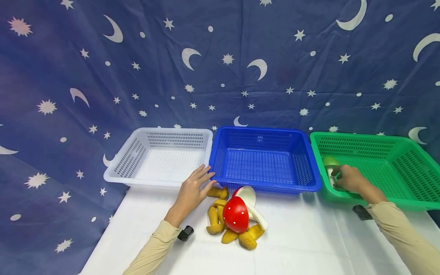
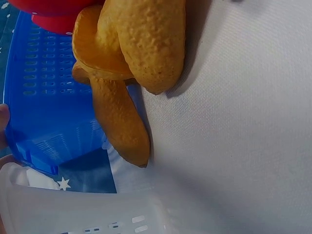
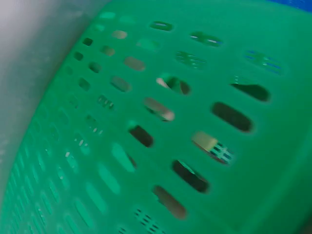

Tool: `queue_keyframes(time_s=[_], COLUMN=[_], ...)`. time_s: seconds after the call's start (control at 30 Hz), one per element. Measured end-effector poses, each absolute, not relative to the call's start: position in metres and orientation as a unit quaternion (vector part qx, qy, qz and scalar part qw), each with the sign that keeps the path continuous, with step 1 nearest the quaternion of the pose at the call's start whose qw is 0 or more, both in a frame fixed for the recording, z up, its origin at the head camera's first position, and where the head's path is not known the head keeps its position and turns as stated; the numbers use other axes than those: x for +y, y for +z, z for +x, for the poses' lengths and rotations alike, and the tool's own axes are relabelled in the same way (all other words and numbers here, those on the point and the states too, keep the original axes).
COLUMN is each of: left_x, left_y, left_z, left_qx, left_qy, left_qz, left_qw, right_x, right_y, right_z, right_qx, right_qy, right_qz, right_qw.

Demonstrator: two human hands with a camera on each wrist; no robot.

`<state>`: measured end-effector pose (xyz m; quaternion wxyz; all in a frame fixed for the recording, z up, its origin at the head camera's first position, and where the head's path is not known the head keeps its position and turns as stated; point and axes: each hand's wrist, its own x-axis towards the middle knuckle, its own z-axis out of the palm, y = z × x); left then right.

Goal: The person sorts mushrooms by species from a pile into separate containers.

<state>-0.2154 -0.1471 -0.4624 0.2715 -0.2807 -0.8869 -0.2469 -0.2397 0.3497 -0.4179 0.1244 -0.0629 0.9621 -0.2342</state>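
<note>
My left hand lies with its fingers spread over the front corners where the white basket and the blue basket meet. Inside the left end of the green basket, my right hand curls its fingers at the white stem of a toy mushroom with a green cap. Just right of the left hand is a pile of toy mushrooms: a red one with white dots, another red one showing its white underside, and several brown ones. In the left wrist view, brown mushrooms lie close by.
The three baskets stand in a row along the back of a table with a white cloth. Behind them hangs a dark blue curtain with moons and stars. The green basket's slotted wall fills the blurred right wrist view.
</note>
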Motion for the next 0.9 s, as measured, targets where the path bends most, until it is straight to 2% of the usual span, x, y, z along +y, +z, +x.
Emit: queue_keyframes(time_s=[0.17,0.3,0.63,0.9], left_x=[-0.146,-0.146,-0.147,-0.147], left_y=[-0.463,-0.463,-0.46,-0.461], left_z=[-0.216,-0.216,-0.216,-0.216], left_qx=[-0.887,-0.886,-0.888,-0.886], left_qy=[-0.245,-0.245,-0.254,-0.259], left_qz=[-0.281,-0.282,-0.282,-0.282], left_qw=[0.272,0.274,0.261,0.262], right_x=[0.349,0.345,0.326,0.303], right_y=[-0.411,-0.406,-0.389,-0.373], right_z=[-0.234,-0.226,-0.203,-0.188], right_qx=[0.969,0.971,0.957,0.952], right_qy=[-0.215,-0.214,-0.278,-0.283], right_qz=[-0.071,-0.081,-0.084,-0.114], right_qw=[0.103,0.064,-0.009,-0.03])
